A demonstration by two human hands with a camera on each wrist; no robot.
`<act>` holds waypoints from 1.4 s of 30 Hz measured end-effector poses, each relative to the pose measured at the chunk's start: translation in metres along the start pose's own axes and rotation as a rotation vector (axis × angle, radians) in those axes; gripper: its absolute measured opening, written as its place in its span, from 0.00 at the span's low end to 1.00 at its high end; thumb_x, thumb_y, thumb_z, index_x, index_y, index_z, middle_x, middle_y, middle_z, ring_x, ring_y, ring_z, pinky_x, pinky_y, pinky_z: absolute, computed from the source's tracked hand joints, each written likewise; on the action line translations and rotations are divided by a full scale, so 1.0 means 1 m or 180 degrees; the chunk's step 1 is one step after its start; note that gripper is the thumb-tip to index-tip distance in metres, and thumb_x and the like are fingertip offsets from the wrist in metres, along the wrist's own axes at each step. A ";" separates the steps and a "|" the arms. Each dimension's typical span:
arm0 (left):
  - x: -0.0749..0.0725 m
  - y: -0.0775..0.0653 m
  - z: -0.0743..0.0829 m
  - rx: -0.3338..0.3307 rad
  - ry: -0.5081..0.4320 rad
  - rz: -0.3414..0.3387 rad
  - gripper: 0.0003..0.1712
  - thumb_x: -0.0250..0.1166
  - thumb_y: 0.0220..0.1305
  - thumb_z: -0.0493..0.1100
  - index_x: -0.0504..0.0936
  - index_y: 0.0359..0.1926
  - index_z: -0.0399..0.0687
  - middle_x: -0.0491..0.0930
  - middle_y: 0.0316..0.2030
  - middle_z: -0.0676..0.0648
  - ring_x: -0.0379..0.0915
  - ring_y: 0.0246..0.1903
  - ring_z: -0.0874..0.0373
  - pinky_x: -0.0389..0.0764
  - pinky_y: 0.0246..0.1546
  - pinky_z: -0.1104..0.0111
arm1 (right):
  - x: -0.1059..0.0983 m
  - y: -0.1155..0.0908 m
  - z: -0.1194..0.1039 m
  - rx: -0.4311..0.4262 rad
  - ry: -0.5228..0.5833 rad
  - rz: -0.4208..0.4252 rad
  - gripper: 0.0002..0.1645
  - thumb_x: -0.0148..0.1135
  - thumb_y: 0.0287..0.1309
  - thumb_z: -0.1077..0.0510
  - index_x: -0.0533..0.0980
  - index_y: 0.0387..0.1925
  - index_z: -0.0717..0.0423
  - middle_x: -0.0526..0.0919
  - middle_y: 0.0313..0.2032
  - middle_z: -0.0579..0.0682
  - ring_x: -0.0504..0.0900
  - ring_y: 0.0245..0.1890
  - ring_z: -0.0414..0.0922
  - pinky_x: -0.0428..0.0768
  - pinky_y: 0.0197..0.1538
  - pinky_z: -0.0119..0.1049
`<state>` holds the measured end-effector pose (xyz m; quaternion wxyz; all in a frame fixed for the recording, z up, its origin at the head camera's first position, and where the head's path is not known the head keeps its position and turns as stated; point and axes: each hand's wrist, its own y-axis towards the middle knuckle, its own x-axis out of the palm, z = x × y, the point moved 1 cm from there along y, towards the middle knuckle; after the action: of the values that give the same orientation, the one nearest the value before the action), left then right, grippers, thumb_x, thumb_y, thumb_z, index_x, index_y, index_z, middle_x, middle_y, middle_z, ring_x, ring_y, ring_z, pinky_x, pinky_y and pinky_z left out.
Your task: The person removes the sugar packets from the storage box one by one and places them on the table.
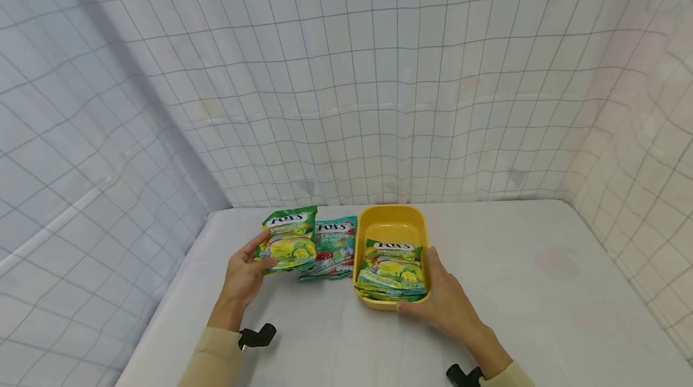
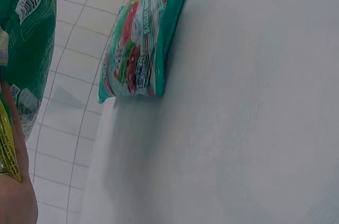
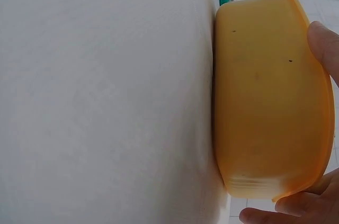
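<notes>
My left hand (image 1: pixel 242 278) pinches a green Fox's Spring Tea candy bag (image 1: pixel 288 247) by its lower left side, thumb in front and fingers behind. In the left wrist view the held candy bag (image 2: pixel 29 38) is clear of the table. Beside it, partly overlapped in the head view, a teal Fox's candy bag (image 1: pixel 334 254) lies on the table. My right hand (image 1: pixel 448 303) grips the yellow plastic tub (image 1: pixel 392 216) at its near right corner, thumb at the front rim and fingers along the right side. Another green Spring Tea bag (image 1: pixel 392 266) lies in the tub's near half, on top of other packets.
The white-covered table (image 1: pixel 520 278) extends to the right of the tub. A white grid-patterned cloth (image 1: pixel 390 104) hangs behind the table and along both sides. Dark camera mounts (image 1: pixel 258 335) sit on both wrists.
</notes>
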<state>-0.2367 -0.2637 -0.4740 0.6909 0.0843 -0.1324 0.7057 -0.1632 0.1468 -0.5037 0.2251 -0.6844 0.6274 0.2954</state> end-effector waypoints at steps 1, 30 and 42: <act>-0.002 0.000 0.000 -0.0003 0.0009 0.0014 0.47 0.56 0.59 0.14 0.55 0.78 0.35 0.57 0.72 0.43 0.67 0.61 0.60 0.77 0.53 0.73 | 0.000 0.000 0.000 0.0006 -0.0014 -0.0002 0.85 0.73 0.38 0.20 0.41 0.81 0.61 0.46 0.79 0.64 0.57 0.74 0.64 0.63 0.70 0.61; -0.051 0.012 -0.007 -0.0122 0.0227 0.0026 0.47 0.60 0.59 0.16 0.60 0.78 0.43 0.62 0.69 0.49 0.70 0.57 0.65 0.78 0.53 0.73 | 0.001 0.000 0.002 0.0015 0.0019 0.0001 0.85 0.73 0.37 0.20 0.41 0.81 0.59 0.46 0.79 0.62 0.57 0.75 0.63 0.62 0.70 0.61; -0.059 0.019 -0.017 -0.0234 0.0569 -0.0027 0.49 0.62 0.57 0.17 0.57 0.78 0.37 0.71 0.61 0.57 0.72 0.56 0.66 0.78 0.53 0.72 | 0.001 0.001 0.001 0.0044 -0.0015 -0.0006 0.84 0.73 0.37 0.19 0.42 0.81 0.59 0.45 0.79 0.61 0.55 0.75 0.62 0.61 0.71 0.61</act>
<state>-0.2531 -0.3153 -0.5098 0.7055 -0.0038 -0.0957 0.7022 -0.1638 0.1465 -0.5055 0.2316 -0.6827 0.6282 0.2925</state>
